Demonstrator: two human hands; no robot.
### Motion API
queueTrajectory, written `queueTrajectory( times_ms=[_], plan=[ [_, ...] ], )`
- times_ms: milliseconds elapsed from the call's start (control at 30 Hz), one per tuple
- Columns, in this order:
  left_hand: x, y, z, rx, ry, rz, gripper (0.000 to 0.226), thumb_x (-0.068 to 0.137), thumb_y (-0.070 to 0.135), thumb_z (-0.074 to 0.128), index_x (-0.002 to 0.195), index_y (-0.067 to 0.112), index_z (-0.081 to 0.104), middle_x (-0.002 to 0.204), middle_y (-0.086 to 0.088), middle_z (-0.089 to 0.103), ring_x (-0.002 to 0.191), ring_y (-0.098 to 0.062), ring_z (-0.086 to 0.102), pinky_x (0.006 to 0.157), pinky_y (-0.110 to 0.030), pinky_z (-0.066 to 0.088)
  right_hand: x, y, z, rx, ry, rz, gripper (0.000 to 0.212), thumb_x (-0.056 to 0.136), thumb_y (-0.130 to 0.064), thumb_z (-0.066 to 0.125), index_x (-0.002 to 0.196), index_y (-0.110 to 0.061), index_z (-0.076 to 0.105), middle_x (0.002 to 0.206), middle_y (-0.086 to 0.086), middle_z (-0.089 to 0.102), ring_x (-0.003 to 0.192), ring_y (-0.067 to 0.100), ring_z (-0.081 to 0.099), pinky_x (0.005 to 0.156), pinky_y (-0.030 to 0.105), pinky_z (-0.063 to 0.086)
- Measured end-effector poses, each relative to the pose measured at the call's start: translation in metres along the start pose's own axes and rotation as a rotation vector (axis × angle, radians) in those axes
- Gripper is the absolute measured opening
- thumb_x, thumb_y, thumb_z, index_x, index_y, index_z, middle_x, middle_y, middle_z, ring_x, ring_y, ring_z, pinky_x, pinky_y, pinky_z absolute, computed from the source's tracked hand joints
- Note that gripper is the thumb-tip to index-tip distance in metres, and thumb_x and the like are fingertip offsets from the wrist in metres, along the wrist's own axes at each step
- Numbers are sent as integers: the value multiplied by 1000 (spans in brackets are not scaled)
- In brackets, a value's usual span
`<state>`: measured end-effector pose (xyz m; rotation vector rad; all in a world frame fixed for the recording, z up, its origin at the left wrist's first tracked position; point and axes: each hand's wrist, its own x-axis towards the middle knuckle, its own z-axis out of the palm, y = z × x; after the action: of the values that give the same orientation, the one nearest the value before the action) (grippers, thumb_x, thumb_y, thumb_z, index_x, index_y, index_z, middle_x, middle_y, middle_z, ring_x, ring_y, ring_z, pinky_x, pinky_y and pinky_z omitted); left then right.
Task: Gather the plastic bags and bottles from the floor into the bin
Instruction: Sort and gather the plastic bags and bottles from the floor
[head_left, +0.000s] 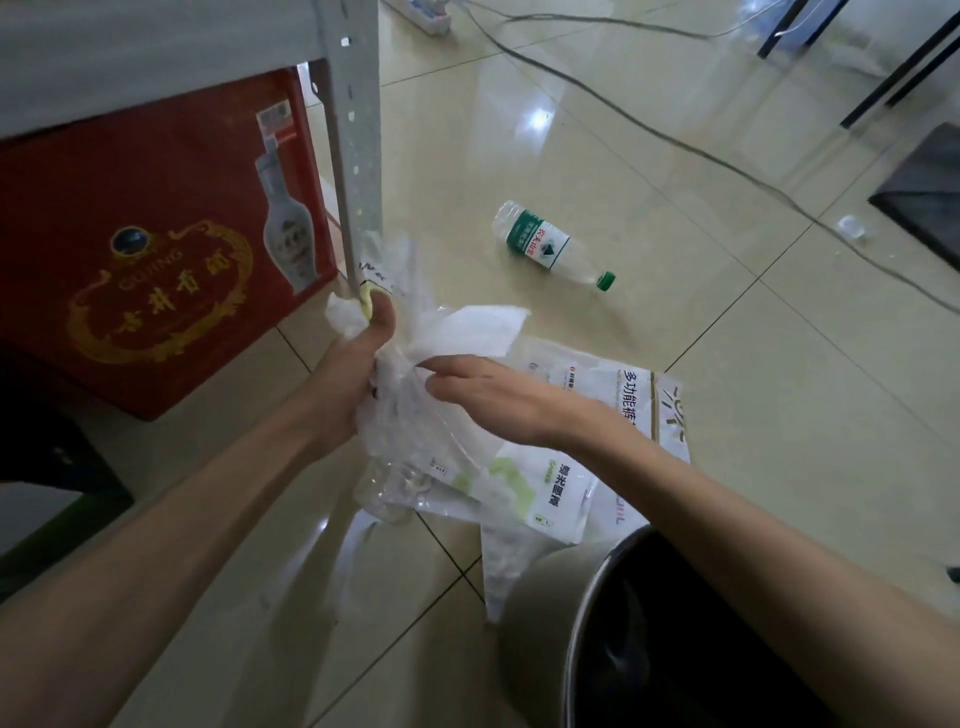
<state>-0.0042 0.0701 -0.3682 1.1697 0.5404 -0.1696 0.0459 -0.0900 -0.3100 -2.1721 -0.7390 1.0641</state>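
Observation:
My left hand (347, 382) is closed around a bunch of crumpled clear plastic bags (415, 332) held above the floor. My right hand (491, 397) touches the same bunch from the right, fingers pinching the plastic. Below the bunch more printed plastic bags (597, 415) lie flat on the tiles, one with green print (524, 491). A clear water bottle (550, 244) with a green label and green cap lies on its side farther out on the floor. The black bin (623, 649) stands at the lower right, partly under my right forearm.
A red printed carton (156, 249) sits under a grey metal shelf with a perforated leg (353, 145) on the left. Cables (675, 140) run across the shiny tiled floor, a power strip (431, 13) lies at the top, and a small clear cup (852, 227) and dark furniture legs (893, 67) are at the right.

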Motion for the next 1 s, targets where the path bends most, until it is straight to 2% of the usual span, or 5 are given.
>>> queueTrajectory(
  times_ms=[200,400,600,767,1000],
  plan=[
    [7,-5,5,91,215,21,72,89,73,36,125,15,62,93,-8,79,77,-20,78,58,-29,58,9,4,14,148,86,-73,48,98,2,38,145,-7,34,140,16,51,124,27,52,109,38,39],
    [-5,-1,3,-128,-176,-17,81,82,78,41,107,7,72,98,-18,73,90,-28,73,72,-33,61,26,8,26,-52,183,-164,60,93,-8,49,148,-24,32,125,11,46,121,28,43,108,34,34],
    [-6,-4,-5,-156,12,-73,46,94,24,60,130,-4,60,128,-29,62,102,-35,66,80,-41,56,26,13,19,397,86,-149,44,86,18,45,122,-3,32,130,20,55,117,25,54,82,16,47],
    [-9,-13,-13,-66,182,-88,44,90,-8,56,133,-4,57,126,-22,66,96,-31,70,77,-38,58,32,34,-13,710,199,22,40,75,27,35,83,-7,55,108,24,68,86,29,68,84,39,55],
    [3,-23,-25,-63,380,-35,42,82,-10,65,122,2,66,121,-18,70,105,-34,70,91,-43,56,53,121,-44,-265,142,512,51,79,-10,74,120,13,55,121,27,63,112,39,61,90,41,49]
  ],
)
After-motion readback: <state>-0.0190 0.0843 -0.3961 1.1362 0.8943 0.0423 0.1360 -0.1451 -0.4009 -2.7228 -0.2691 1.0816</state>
